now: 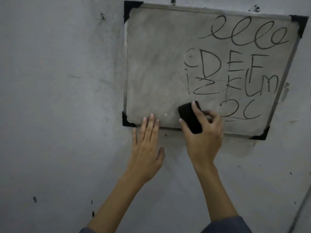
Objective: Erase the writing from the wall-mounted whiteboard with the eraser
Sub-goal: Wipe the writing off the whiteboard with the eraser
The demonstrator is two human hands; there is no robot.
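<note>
A whiteboard (pixel 151 64) with a metal frame and black corner caps hangs tilted on the wall. Its left half is smudged grey and bare of letters. Black writing (pixel 235 64) fills the right half: loops at the top, block letters in the middle, curls near the bottom. My right hand (pixel 203 140) grips a black eraser (pixel 190 116) pressed flat on the board's lower edge, just left of the bottom curls. My left hand (pixel 146 148) lies open and flat against the wall, its fingertips resting on the board's bottom frame near the lower left corner.
The grey wall (pixel 58 98) around the board carries dark smudges, small marks and a few nail holes. A nail (pixel 173 0) holds the board at its top edge. A thin line or cord (pixel 301 212) runs down the far right.
</note>
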